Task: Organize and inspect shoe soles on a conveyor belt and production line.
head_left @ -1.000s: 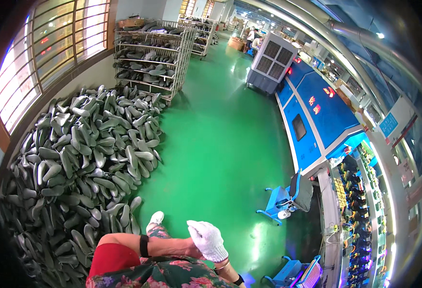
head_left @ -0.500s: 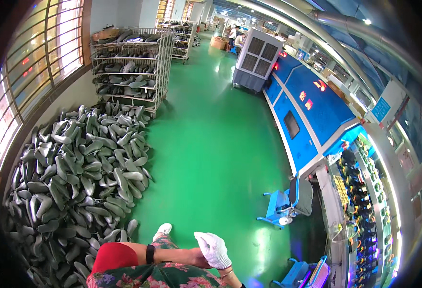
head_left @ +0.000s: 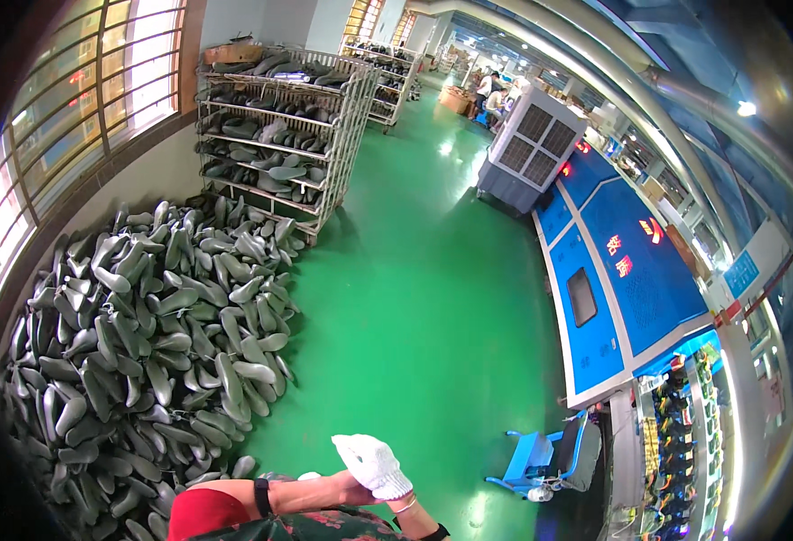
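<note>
My right hand wears a white knit glove, with a bracelet at its wrist. Its fingers press together and point left, and it lies across my left hand. Of my left arm the bare forearm shows, with a black band on it and a red sleeve above. My left hand itself is mostly hidden under the gloved one, so its fingers cannot be made out. Both arms are held together in front of my body, over the green floor. Any object between the hands is hidden.
At left, a large heap of grey foot-shaped pieces, like shoe lasts, lies below a barred window. Beyond it stands a wire rack of similar pieces. At right are a blue machine, a blue-framed chair and a grey air cooler.
My view has swung left and forward; rack and machine sit farther right in it. A second blue seat at lower right has left view. My hands stay together, slightly farther left.
</note>
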Motion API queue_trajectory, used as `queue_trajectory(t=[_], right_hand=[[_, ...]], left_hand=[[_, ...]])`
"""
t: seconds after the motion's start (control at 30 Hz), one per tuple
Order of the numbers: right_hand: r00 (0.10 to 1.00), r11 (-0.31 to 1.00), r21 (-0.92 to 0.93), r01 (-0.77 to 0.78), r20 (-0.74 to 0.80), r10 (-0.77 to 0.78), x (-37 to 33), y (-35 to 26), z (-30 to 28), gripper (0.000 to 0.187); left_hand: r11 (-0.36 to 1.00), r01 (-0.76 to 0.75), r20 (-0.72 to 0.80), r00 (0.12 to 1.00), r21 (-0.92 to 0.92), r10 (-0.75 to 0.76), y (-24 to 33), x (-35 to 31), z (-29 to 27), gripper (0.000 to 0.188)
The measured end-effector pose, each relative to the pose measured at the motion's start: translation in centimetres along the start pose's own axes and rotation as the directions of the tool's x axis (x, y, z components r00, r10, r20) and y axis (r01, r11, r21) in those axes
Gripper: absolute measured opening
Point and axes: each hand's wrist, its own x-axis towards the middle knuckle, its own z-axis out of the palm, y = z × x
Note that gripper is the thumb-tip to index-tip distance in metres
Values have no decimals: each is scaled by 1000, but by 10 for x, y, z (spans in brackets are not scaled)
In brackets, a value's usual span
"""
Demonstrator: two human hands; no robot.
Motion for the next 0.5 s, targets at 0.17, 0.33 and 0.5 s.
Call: queue_trajectory(t=[0.17, 0.33, 0.5], right_hand=[[998, 997, 73, -28, 55, 24, 45, 32, -13, 26], [994, 991, 130, -39, 103, 25, 76, 75, -30, 24], [986, 983, 170, -64, 161, 37, 116, 102, -39, 23]], left_hand=[[973, 179, 345, 931, -147, -119, 48, 37, -27, 34], [990, 74, 228, 973, -118, -45, 81, 42, 9, 32], [987, -158, -2, 987, 13, 158, 123, 7, 100, 28]])
